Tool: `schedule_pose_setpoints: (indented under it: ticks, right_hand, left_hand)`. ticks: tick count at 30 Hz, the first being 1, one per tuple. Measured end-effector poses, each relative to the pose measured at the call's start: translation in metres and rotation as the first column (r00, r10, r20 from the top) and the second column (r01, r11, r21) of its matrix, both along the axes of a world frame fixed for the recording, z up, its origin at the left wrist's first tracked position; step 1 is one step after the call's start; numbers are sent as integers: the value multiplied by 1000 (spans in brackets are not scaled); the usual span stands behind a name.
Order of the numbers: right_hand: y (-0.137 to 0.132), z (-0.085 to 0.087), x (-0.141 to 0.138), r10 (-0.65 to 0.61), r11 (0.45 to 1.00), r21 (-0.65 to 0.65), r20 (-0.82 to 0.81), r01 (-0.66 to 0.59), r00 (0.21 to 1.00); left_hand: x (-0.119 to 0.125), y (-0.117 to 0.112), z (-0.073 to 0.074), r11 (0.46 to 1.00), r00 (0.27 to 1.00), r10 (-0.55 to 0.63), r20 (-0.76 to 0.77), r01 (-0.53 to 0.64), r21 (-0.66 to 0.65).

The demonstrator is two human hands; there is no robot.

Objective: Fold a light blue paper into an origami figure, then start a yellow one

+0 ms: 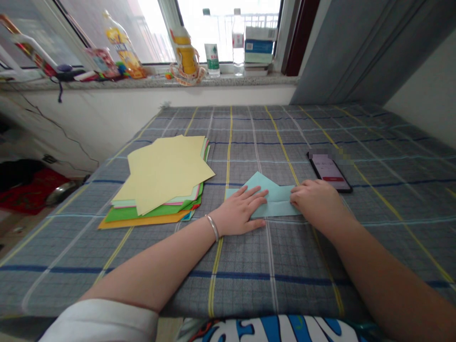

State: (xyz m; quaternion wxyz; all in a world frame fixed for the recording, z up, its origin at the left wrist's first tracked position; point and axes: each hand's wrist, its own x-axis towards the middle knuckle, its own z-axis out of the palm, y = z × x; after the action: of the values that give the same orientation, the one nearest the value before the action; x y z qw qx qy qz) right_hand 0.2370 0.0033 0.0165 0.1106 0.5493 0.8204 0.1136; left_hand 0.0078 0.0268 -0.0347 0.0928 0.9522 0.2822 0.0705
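A sheet of light blue paper (274, 199), folded into a shape with a peak on its far side, lies on the plaid cover (249, 137). My left hand (242, 210) rests flat on its left part, with a silver bangle (213, 228) on the wrist. My right hand (317, 202) sits on its right end, fingers curled, and hides that end. To the left lies a stack of pale yellow, green and orange paper sheets (164, 180). A lit smartphone (329, 173) lies just beyond my right hand, not touching it.
The plaid cover slopes away to a white wall below a stone windowsill (149, 81) holding several bottles and a stack of boxes (260, 50). A grey curtain (342, 47) hangs at the right. A red cloth (32, 190) lies on the floor, down past the left edge.
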Motion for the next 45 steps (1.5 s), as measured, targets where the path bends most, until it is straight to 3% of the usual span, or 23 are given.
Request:
schedule_pose_setpoints:
  ticks: [14,17,21,23,25,29,38,45]
  right_hand:
    - [9,-3,32,-96,995,-1,-16,96,995]
    - [19,-6,43,-167,983,58,-140,176,976]
    - [34,-28,37,14,994,99,-480,39,877]
    - [38,-43,23,80,995,88,-538,-38,839]
    - [38,-56,9,102,995,61,-523,-82,847]
    - [35,-70,-5,58,998,38,-401,-47,914]
    - [33,-70,-2,35,999,13,-333,-33,942]
    - [34,-72,-1,35,999,11,-323,-33,946]
  left_hand:
    - [-2,1,-2,1000,1000,-9,12,9,2]
    - [-1,0,-1,1000,1000,-11,22,10,15]
    - [2,2,0,999,999,-15,36,14,50]
    - [4,4,1,997,999,-20,37,18,71]
    - [5,6,2,996,999,-28,34,25,91]
    - [4,7,4,992,999,-49,13,47,116]
    - [-6,10,8,989,996,-90,-12,91,120]
    - [-13,8,14,992,999,-44,-21,47,118]
